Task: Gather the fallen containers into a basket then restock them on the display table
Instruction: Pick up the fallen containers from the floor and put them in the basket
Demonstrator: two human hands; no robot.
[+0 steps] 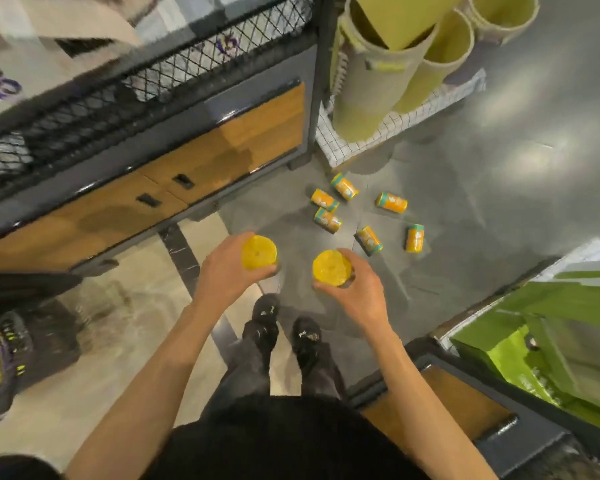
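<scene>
My left hand (pixel 227 271) grips a yellow-orange container (pixel 259 252) seen end-on from above. Beside it my right hand (pixel 359 287) grips a second one (pixel 331 267) the same way. Both are held above the grey floor in front of my feet. Several more orange containers with teal rims lie on their sides on the floor beyond my hands, among them one (pixel 344 186) nearest the cabinet, one (pixel 391 201) further right and one (pixel 415 238) at the right end. At the far left edge, a dark basket (pixel 11 355) shows yellow items inside.
A dark-framed display table with wood drawer fronts (pixel 222 150) and a mesh rail stands to the left. Rolled yellow-green mats (pixel 378 71) stand in a white wire bin behind the cans. A green unit (pixel 551 334) and another dark wooden cabinet (pixel 465 410) close off the right.
</scene>
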